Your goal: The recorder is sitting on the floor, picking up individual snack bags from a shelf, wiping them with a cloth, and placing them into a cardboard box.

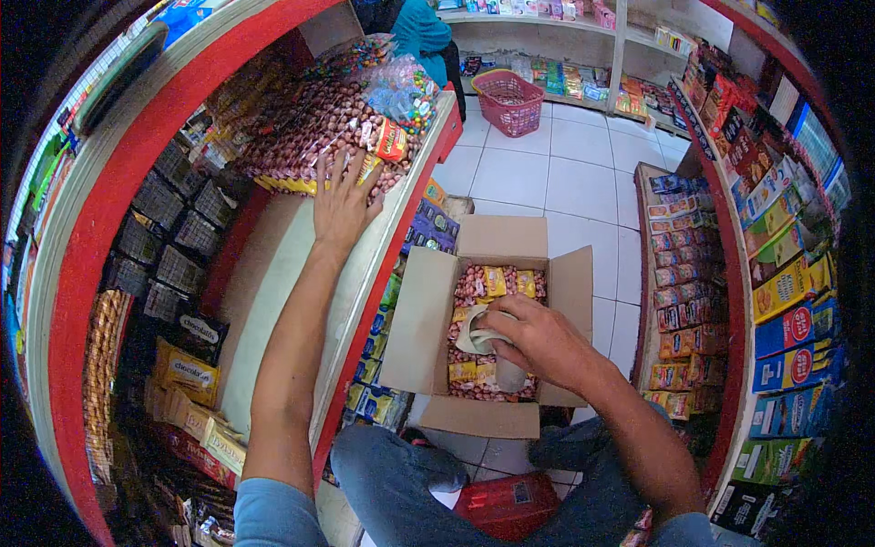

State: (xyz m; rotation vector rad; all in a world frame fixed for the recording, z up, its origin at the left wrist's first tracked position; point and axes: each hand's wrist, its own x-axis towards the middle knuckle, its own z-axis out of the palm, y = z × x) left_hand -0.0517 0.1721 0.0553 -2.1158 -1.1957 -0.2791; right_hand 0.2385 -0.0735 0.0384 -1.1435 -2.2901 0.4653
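My left hand (340, 205) lies with spread fingers on the front of a pile of clear candy bags (294, 140) with red and yellow labels, stacked on the left shelf. Nothing is gripped in it. My right hand (550, 335) holds a crumpled off-white cloth (509, 372) over an open cardboard box (502, 236) on the floor. The box's flaps are folded outward. Inside lie similar bags of reddish-brown wrapped candies (472, 277) with yellow labels, partly hidden by the cloth and my hand.
The left shelf board (273, 253) has a red front edge. Chocolate wafer packs (188, 369) stand beside it. Packets fill the right-hand rack (683, 273). A pink basket (509, 109) and a person in a teal top (418, 41) are farther back. Between my knees is a red plastic object (509, 506).
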